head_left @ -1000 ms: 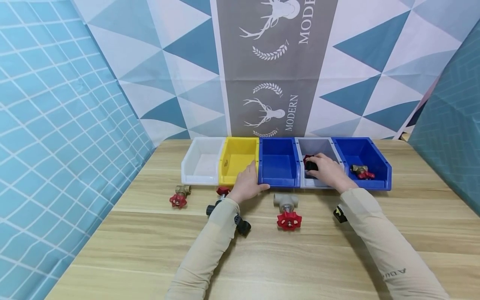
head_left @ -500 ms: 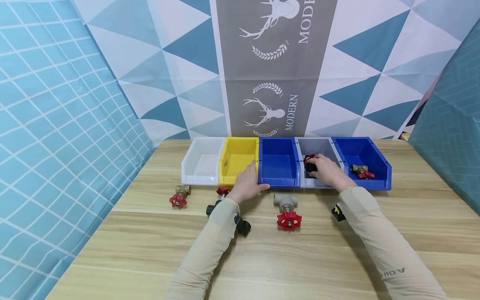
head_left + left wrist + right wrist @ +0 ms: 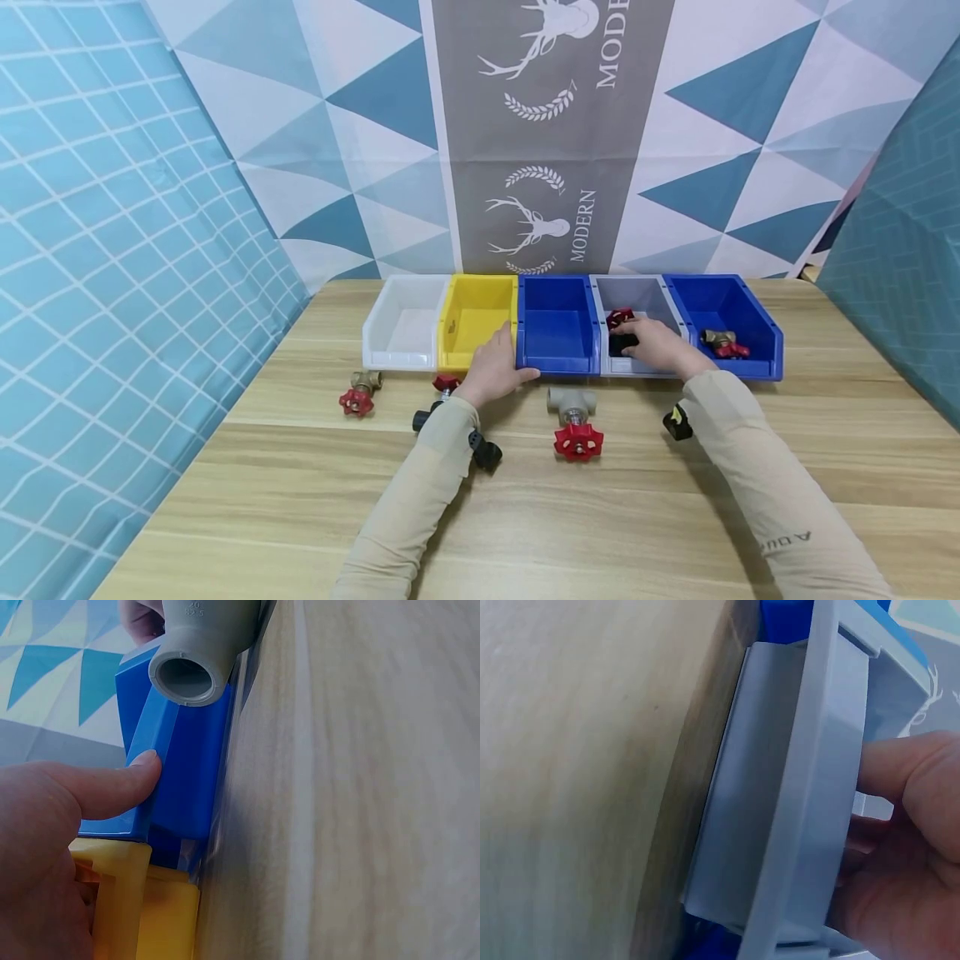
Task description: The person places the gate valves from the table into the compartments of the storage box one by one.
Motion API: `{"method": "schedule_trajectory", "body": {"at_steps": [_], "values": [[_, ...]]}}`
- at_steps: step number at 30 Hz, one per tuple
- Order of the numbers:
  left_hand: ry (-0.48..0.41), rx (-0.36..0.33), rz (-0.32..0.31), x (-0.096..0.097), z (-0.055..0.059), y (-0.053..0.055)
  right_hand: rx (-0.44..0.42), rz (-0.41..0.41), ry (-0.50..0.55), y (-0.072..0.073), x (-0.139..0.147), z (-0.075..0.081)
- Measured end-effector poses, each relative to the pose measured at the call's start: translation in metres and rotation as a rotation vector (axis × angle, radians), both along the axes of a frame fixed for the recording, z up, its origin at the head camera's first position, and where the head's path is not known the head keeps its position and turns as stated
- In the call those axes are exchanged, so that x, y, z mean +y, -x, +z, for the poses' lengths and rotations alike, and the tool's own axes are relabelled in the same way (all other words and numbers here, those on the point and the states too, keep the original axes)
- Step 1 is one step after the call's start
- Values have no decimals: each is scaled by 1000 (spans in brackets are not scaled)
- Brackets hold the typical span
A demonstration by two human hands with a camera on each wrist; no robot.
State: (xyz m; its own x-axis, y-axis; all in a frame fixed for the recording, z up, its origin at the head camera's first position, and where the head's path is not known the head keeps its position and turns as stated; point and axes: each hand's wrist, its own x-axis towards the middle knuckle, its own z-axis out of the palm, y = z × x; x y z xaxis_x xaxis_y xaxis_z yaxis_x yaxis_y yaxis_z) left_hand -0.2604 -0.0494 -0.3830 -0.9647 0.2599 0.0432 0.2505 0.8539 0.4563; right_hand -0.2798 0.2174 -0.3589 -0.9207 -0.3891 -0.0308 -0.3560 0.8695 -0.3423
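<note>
My right hand reaches into the grey bin and pinches the black body of a red-handled valve low inside it. In the right wrist view, the bin's front lip hides the valve, and the fingers are behind it. My left hand rests at the joint of the yellow bin and the middle blue bin. Its thumb lies straight on the blue bin's lip in the left wrist view, while the other fingers are partly hidden by the yellow bin.
A white bin is at the left end; the right-hand blue bin contains a brass valve. On the table stand a brass valve, a grey tee valve and a black valve, partly behind the left arm.
In the grey bin, the valve has settled lower and its red handle shows more. My right hand has shifted slightly down and to the right. The left hand has stayed in place.
</note>
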Motion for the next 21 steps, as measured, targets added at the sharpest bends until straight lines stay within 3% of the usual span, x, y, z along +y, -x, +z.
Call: {"method": "schedule_trajectory", "body": {"at_steps": [12, 21], "values": [[-5, 15, -3, 0, 0, 1, -52, 14, 71, 5, 4, 0], [1, 6, 2, 0, 0, 0, -100, -39, 70, 5, 2, -1]]}}
